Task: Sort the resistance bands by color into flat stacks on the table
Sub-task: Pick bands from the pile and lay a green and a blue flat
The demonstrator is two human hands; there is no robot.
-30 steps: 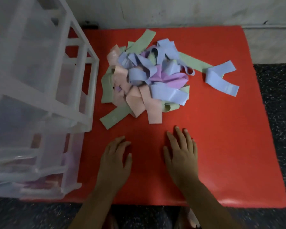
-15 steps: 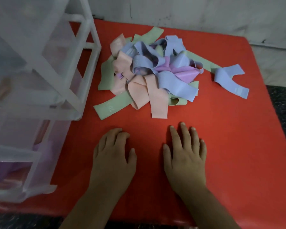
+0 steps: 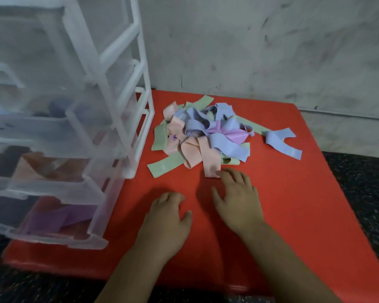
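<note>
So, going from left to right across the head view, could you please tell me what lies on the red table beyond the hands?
First the clear plastic drawer unit → the tangled pile of mixed-colour bands → the lone blue band, lying apart from the pile on the red table.

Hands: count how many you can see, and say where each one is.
2. The left hand rests on the red table; the right hand lies beside it, its fingers at the near end of a pink band. No others show.
</note>
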